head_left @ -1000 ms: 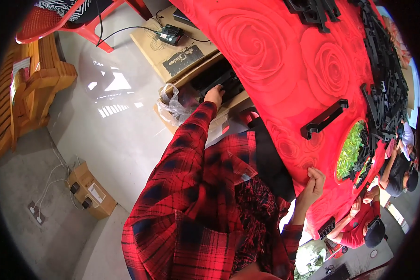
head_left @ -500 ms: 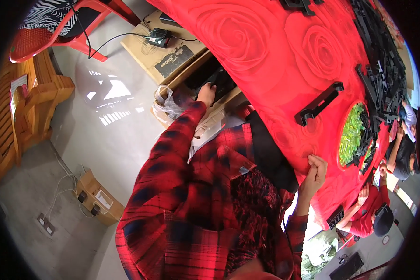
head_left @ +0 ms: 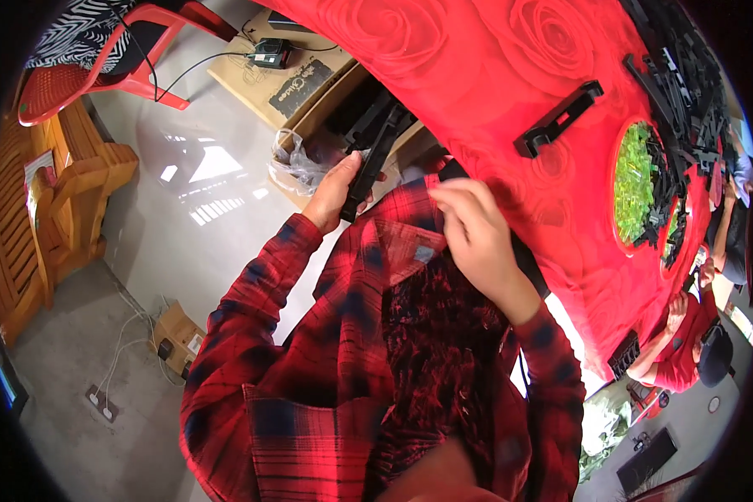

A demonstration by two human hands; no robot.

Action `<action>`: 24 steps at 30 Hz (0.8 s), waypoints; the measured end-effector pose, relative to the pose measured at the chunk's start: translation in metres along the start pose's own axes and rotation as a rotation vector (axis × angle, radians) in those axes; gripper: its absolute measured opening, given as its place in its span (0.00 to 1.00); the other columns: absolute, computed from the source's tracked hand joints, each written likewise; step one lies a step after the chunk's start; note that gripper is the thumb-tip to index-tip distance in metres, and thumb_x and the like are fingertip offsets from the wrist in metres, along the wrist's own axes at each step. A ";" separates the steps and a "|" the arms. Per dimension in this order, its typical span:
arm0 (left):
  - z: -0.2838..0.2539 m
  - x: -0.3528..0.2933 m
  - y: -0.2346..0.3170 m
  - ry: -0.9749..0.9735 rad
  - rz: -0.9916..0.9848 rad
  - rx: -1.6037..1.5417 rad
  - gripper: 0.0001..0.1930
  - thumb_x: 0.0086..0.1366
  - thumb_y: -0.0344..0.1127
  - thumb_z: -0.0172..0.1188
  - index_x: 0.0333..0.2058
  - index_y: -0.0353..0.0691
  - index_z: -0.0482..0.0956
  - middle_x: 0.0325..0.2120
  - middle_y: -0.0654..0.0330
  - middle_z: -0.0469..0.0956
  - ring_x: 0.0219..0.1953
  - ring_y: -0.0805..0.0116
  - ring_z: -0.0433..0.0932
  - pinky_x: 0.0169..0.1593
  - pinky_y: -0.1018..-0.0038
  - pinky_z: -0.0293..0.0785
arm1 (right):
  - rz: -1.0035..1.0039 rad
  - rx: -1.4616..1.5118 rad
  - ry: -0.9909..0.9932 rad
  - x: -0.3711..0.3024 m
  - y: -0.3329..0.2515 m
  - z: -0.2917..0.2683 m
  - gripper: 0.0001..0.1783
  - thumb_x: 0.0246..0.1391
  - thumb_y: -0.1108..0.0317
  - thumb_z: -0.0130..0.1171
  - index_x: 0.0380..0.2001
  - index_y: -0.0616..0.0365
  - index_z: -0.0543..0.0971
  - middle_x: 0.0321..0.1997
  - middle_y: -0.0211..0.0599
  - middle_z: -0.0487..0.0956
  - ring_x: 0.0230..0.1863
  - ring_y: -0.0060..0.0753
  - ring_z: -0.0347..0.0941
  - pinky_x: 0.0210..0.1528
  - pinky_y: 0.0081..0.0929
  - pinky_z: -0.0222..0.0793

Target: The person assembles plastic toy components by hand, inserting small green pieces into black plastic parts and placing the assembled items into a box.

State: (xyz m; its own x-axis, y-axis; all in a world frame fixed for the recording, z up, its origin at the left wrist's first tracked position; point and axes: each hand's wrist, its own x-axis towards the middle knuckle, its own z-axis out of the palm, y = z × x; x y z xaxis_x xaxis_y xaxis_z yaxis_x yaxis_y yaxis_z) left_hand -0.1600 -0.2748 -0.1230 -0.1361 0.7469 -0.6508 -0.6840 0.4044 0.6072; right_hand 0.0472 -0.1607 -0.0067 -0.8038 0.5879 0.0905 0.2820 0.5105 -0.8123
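A red-clothed bench (head_left: pixel 494 92) fills the upper view. A black strip (head_left: pixel 368 171), lifted from the box (head_left: pixel 326 109) below, is clamped in the left hand (head_left: pixel 335 191). The right hand (head_left: pixel 475 234) is curled, seemingly empty; bringing the strip to the benchtop seems next.

left hand (head_left: pixel 336 188): closed around a long black plastic strip (head_left: pixel 368 167), held over an open cardboard box (head_left: pixel 326 105) on the floor | right hand (head_left: pixel 475 234): fingers pinched at the plaid shirt (head_left: pixel 393 251), just off the red rose tablecloth's (head_left: pixel 477 75) edge | on the cloth: a black bracket (head_left: pixel 558 119), a tray of green pieces (head_left: pixel 636 184) near the far edge
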 end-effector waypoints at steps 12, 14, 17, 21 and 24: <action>0.021 -0.008 -0.012 0.019 0.004 -0.113 0.19 0.76 0.44 0.42 0.52 0.39 0.76 0.43 0.60 0.80 0.43 0.72 0.78 0.51 0.73 0.74 | 0.154 -0.309 0.011 0.038 0.015 0.076 0.37 0.37 0.68 0.71 0.54 0.64 0.70 0.65 0.52 0.58 0.63 0.60 0.57 0.64 0.51 0.58; 0.021 -0.007 -0.016 0.041 0.034 -0.135 0.19 0.76 0.44 0.43 0.52 0.39 0.75 0.44 0.61 0.79 0.43 0.72 0.77 0.51 0.73 0.73 | 0.192 -0.372 -0.048 0.041 0.012 0.078 0.36 0.37 0.67 0.71 0.53 0.64 0.71 0.66 0.53 0.57 0.64 0.60 0.56 0.64 0.55 0.55; 0.025 -0.006 -0.019 0.046 0.127 -0.096 0.17 0.77 0.41 0.44 0.51 0.37 0.76 0.45 0.62 0.79 0.45 0.74 0.75 0.52 0.74 0.72 | 0.162 -0.425 -0.033 0.042 0.018 0.086 0.30 0.37 0.67 0.70 0.46 0.65 0.72 0.67 0.55 0.58 0.62 0.57 0.58 0.60 0.52 0.56; 0.021 -0.006 -0.018 0.005 0.074 -0.114 0.18 0.77 0.43 0.43 0.55 0.39 0.73 0.45 0.64 0.77 0.44 0.75 0.75 0.50 0.75 0.73 | 0.195 -0.389 -0.027 0.042 0.023 0.088 0.31 0.38 0.68 0.70 0.49 0.63 0.72 0.67 0.51 0.57 0.65 0.59 0.54 0.62 0.59 0.53; 0.023 -0.007 -0.016 -0.006 0.083 -0.092 0.17 0.77 0.42 0.44 0.54 0.39 0.73 0.44 0.65 0.77 0.44 0.77 0.75 0.49 0.76 0.73 | 0.192 -0.395 -0.016 0.042 0.025 0.088 0.29 0.37 0.68 0.70 0.47 0.63 0.73 0.67 0.50 0.57 0.64 0.58 0.54 0.62 0.58 0.52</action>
State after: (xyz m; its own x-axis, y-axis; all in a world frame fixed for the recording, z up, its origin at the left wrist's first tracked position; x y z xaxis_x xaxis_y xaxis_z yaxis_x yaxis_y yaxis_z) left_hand -0.1316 -0.2742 -0.1171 -0.1906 0.7792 -0.5971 -0.7333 0.2914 0.6143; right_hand -0.0259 -0.1784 -0.0742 -0.7244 0.6874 -0.0518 0.6031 0.5956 -0.5305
